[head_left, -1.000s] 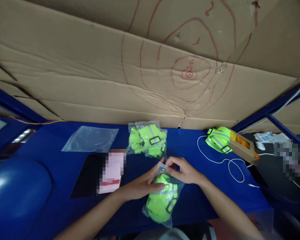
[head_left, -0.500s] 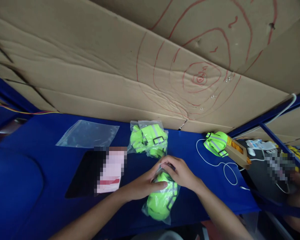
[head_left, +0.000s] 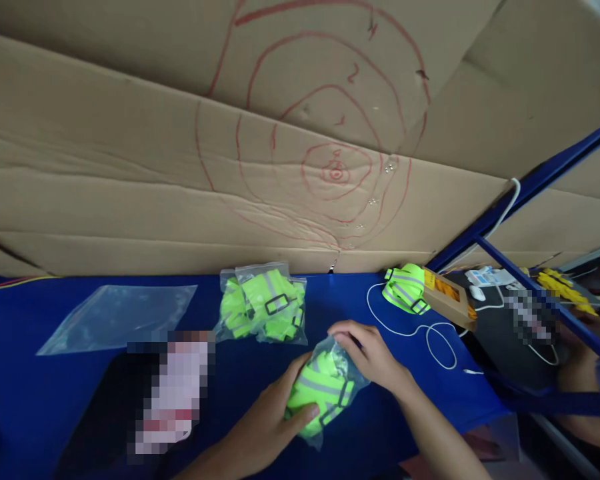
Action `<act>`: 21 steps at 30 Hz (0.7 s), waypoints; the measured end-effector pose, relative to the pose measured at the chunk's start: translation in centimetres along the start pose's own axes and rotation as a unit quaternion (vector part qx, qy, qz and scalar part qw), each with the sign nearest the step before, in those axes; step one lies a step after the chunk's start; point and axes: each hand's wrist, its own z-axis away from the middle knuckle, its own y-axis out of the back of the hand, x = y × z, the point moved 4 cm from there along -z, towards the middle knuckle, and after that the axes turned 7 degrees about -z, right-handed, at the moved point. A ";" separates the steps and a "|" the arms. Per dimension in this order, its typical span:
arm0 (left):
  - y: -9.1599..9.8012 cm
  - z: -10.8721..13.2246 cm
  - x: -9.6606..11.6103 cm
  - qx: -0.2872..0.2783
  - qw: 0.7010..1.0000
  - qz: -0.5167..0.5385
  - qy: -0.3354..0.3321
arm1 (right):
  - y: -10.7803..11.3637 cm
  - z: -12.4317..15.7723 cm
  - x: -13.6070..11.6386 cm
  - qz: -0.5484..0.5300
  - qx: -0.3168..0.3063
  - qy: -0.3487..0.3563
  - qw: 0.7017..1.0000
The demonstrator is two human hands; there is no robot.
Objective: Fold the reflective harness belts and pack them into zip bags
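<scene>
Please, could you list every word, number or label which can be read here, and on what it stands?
"2" (most likely): handwritten in red on the cardboard.
Other red marks there: too rough to read surely.
Yellow label on small box: too small.
Pink item: pixelated, unreadable.
Held bag with green strap: no readable text.

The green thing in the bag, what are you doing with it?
A person has a clear bag with a green strap inside. The left hand holds it from the side, thumb across the front, and the right hand has its fingers at the top edge. More bagged straps lie behind, on the blue table. A flat bag lies off to the left, and a loose strap sits by a box on the right.
</scene>
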 end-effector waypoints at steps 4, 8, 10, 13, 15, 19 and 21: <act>0.4 -3.1 0.1 0.076 0.996 0.025 0.026 | 3.6 1.1 2.9 0.155 0.073 -0.026 0.985; -0.4 -5.7 2.1 0.244 0.967 -0.068 -0.036 | 9.5 3.1 7.3 0.322 0.189 -0.110 0.921; -2.2 -5.8 3.3 0.275 0.944 -0.164 -0.073 | 12.1 4.0 9.6 0.390 0.214 -0.187 0.876; -5.4 -4.8 4.4 0.243 0.927 -0.268 -0.104 | 14.1 4.2 12.4 0.459 0.181 -0.263 0.829; -7.0 -3.9 4.6 0.212 0.924 -0.297 -0.117 | 14.3 3.5 13.9 0.480 0.140 -0.270 0.823; -8.4 -2.3 4.3 0.169 0.939 -0.278 -0.115 | 14.5 1.9 15.9 0.449 0.121 -0.277 0.841; -8.3 -1.7 3.9 0.179 0.949 -0.241 -0.091 | 15.2 1.3 16.5 0.424 0.121 -0.284 0.851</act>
